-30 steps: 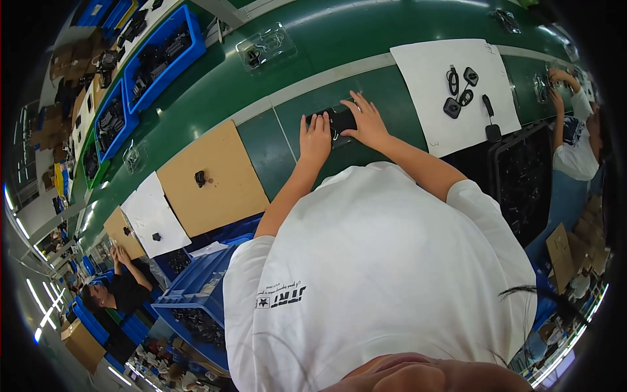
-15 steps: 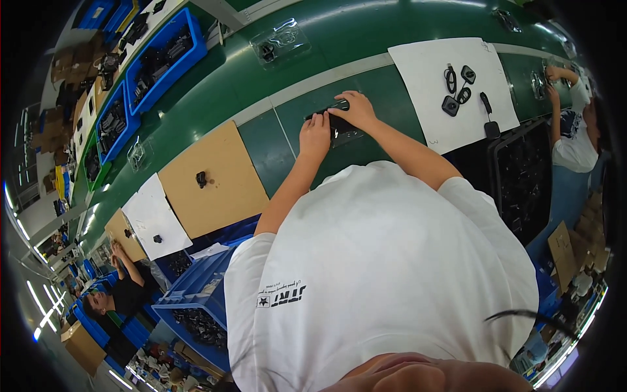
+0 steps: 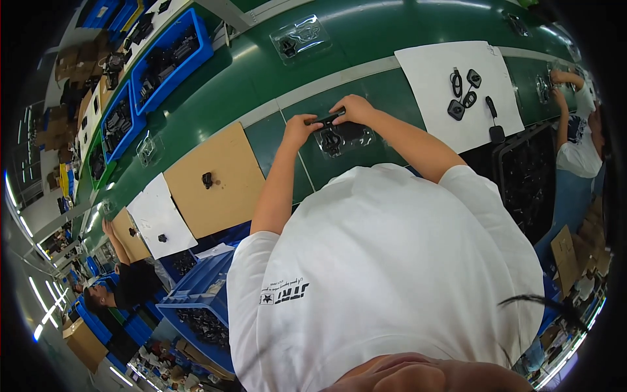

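Observation:
My left hand and my right hand are closed on opposite ends of a slim black bar-shaped part, held level between them. Right below the part, on the green bench, lies a clear plastic blister tray. A black piece with a rounded outline sits in its left side. To the right, a white sheet carries black coiled cables and small square black devices.
A brown board with one small black part lies left. Blue bins of black parts line the far left. Another blister tray rests on the far strip. A blue crate stands beside me; co-workers flank both sides.
My hands have drawn apart, the left one shifting left, so the black part shows between them and the tray's black piece is uncovered. The co-worker at left has stretched an arm forward.

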`<state>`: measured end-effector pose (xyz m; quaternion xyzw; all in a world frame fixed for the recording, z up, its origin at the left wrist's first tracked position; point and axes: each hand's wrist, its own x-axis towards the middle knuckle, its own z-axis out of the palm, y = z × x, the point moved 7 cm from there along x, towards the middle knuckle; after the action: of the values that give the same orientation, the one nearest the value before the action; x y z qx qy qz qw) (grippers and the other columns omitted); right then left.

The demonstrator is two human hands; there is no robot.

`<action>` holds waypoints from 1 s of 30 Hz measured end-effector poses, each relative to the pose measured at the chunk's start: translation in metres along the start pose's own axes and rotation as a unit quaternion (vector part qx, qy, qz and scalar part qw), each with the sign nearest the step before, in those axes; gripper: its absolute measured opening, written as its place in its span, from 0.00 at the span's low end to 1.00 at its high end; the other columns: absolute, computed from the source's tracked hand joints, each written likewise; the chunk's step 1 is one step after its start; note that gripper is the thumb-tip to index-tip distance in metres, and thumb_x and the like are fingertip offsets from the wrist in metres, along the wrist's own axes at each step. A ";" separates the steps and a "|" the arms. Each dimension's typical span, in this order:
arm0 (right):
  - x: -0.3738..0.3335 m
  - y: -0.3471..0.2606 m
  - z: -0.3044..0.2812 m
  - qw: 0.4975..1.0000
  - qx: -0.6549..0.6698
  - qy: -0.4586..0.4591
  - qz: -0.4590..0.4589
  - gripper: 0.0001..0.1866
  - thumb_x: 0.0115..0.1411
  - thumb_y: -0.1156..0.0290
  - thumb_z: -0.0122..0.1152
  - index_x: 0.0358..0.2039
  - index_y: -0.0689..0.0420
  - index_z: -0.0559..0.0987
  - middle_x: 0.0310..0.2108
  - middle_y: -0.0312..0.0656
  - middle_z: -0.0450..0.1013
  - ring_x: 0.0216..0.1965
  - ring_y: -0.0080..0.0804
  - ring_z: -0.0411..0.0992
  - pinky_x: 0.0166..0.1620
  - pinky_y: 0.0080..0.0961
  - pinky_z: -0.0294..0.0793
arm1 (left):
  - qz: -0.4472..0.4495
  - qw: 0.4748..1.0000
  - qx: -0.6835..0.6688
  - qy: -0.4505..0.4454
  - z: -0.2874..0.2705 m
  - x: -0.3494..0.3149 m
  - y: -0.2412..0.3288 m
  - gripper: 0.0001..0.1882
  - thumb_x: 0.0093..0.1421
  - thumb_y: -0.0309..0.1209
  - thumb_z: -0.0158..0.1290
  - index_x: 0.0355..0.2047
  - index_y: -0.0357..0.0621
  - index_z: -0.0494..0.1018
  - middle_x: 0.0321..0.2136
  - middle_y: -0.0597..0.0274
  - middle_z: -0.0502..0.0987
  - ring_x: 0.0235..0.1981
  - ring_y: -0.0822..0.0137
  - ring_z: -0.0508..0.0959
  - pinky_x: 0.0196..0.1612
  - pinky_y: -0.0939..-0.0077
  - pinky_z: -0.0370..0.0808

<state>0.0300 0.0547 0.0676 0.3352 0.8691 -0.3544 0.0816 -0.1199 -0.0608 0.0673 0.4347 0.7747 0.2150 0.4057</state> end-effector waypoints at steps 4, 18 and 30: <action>0.003 -0.003 0.005 0.999 -0.012 -0.032 -0.033 0.17 0.49 0.59 0.71 0.41 0.45 0.84 0.44 0.34 0.77 0.48 0.38 0.71 0.51 0.39 0.69 | 0.028 0.999 0.007 -0.037 0.004 0.002 0.003 0.17 0.54 0.33 0.62 0.43 0.37 0.80 0.35 0.53 0.81 0.31 0.57 0.80 0.38 0.69 0.76; -0.008 -0.034 0.011 0.986 -0.165 -0.005 0.030 0.15 0.53 0.64 0.66 0.43 0.43 0.84 0.44 0.36 0.77 0.45 0.40 0.72 0.47 0.43 0.69 | 0.068 0.981 0.166 0.071 0.019 -0.003 0.017 0.17 0.53 0.31 0.62 0.43 0.41 0.81 0.32 0.52 0.77 0.28 0.55 0.77 0.35 0.66 0.75; -0.003 -0.004 0.011 0.997 0.011 0.003 0.072 0.11 0.51 0.58 0.67 0.36 0.40 0.86 0.33 0.30 0.81 0.39 0.34 0.76 0.49 0.39 0.69 | -0.061 0.971 -0.231 0.009 0.017 0.002 -0.028 0.11 0.52 0.29 0.63 0.36 0.39 0.83 0.27 0.55 0.81 0.26 0.61 0.78 0.34 0.73 0.76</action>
<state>0.0286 0.0436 0.0630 0.3989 0.8390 -0.3560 0.1008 -0.1207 -0.0747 0.0374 0.2793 0.7331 0.3669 0.5001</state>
